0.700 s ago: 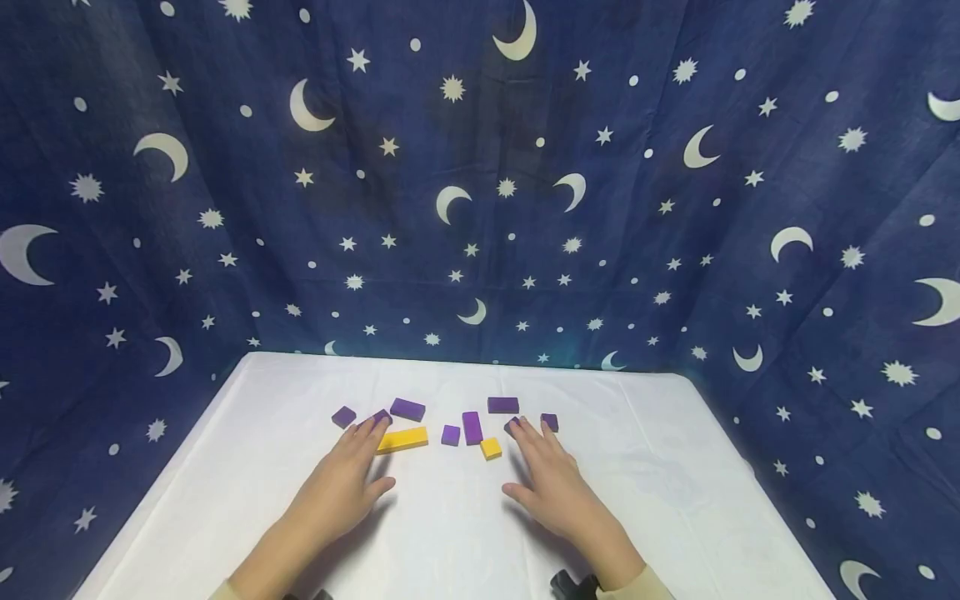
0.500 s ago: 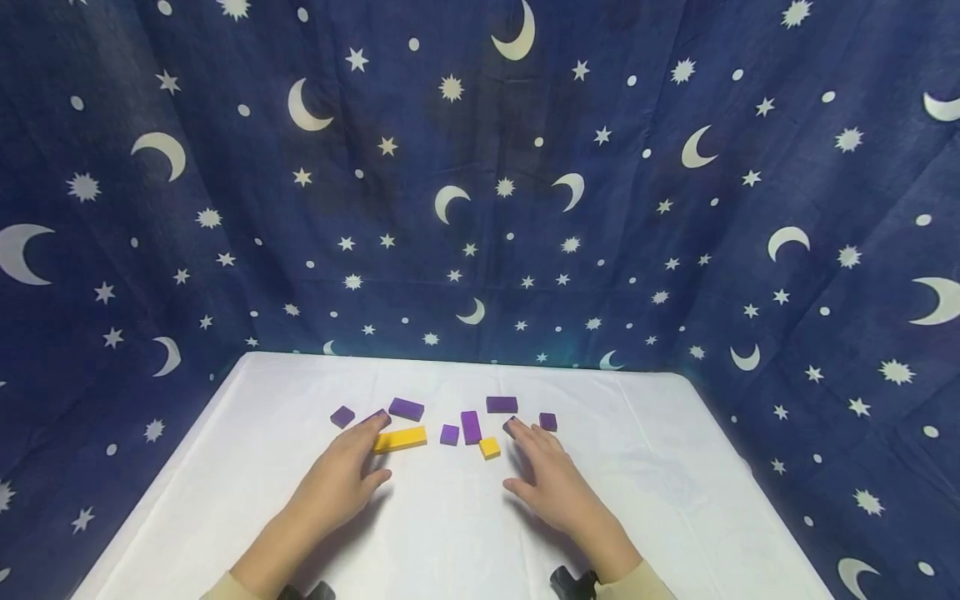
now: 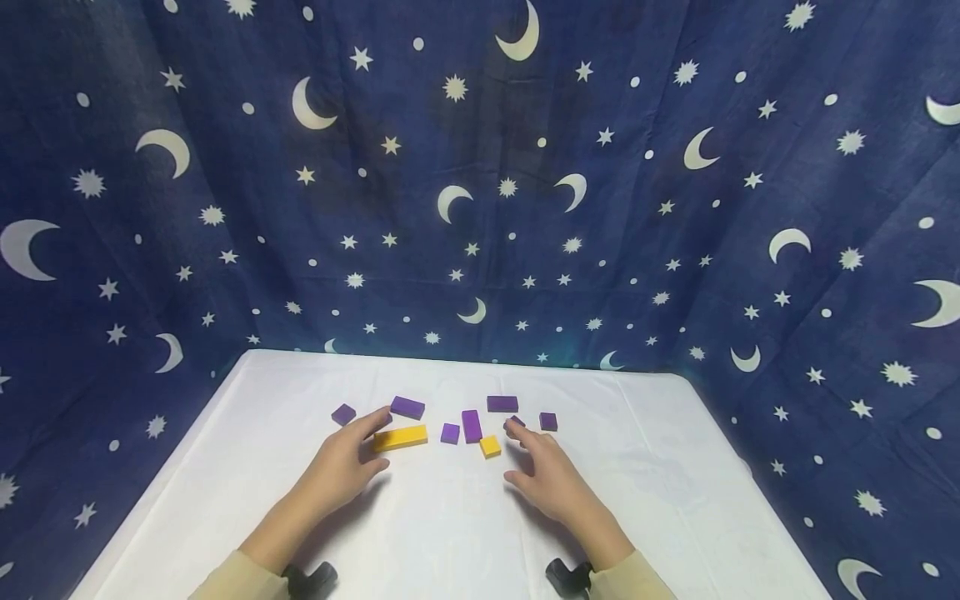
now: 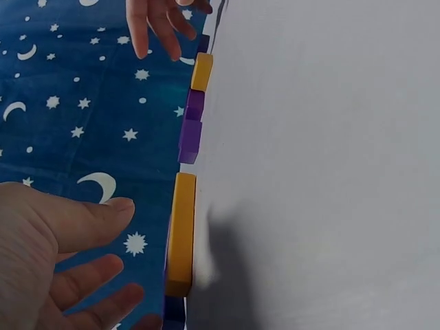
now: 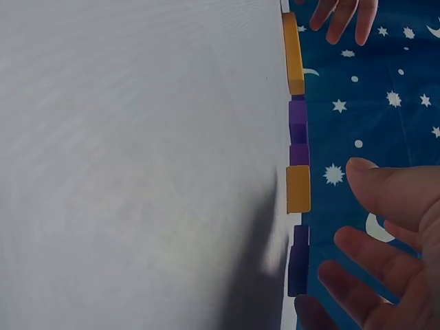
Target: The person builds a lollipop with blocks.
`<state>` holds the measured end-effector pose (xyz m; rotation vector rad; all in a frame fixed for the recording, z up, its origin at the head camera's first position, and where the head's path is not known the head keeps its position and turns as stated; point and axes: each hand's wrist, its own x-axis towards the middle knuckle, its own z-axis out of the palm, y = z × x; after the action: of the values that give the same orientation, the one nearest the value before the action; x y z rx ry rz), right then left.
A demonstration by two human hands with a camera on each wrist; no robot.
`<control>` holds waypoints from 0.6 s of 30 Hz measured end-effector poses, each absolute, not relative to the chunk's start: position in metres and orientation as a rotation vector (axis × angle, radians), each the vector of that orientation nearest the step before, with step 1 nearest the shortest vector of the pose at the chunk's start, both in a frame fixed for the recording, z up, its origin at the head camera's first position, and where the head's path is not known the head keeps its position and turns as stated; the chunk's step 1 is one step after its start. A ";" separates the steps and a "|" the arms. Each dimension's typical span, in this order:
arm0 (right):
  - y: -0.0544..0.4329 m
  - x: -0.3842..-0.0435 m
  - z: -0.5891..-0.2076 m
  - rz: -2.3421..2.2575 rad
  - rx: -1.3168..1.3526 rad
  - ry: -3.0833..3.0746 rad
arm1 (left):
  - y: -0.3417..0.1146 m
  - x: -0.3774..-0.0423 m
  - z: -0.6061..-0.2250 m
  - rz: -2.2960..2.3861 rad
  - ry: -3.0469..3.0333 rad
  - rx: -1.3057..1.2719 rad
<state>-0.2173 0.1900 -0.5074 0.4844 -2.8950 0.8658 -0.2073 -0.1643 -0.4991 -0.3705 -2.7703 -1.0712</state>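
Observation:
Loose blocks lie scattered on a white-covered table. My left hand (image 3: 339,462), fingers relaxed and nothing in its grasp, hovers by the left end of the long yellow block (image 3: 401,438). Its fingertips overlap a purple block behind, mostly hidden in the head view. My right hand (image 3: 551,477) is likewise relaxed, spread over the table, with fingertips in front of a small purple block (image 3: 514,422). Left of that hand are a small yellow block (image 3: 490,447) and an upright-lying purple block (image 3: 471,426). In the right wrist view, the thumb and fingers stand apart from the yellow block (image 5: 298,189).
Further purple blocks lie around: a small one (image 3: 343,414) at far left, a longer one (image 3: 407,407), a small middle one (image 3: 450,433), one at the back (image 3: 502,404) and one at right (image 3: 548,422). A dark blue moon-and-star cloth (image 3: 480,208) hangs behind the table (image 3: 465,533).
Both hands have lifted and drawn slightly toward the body, their fingers a little more bent. The blocks stay in place; the head view has shifted slightly.

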 end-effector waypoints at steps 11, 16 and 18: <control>0.190 -0.231 -0.513 1.016 0.504 -2.928 | -0.162 -0.220 -0.504 -1.157 -2.801 -0.328; 0.185 -0.239 -0.514 1.044 0.494 -2.943 | -0.161 -0.224 -0.507 -1.175 -2.807 -0.335; 0.183 -0.241 -0.515 1.042 0.501 -2.942 | -0.160 -0.226 -0.508 -1.181 -2.813 -0.330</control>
<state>-0.2413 0.1835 -0.5149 0.5015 -2.9420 1.0416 -0.2258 -0.1598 -0.5079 -0.3298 -2.8130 -1.1811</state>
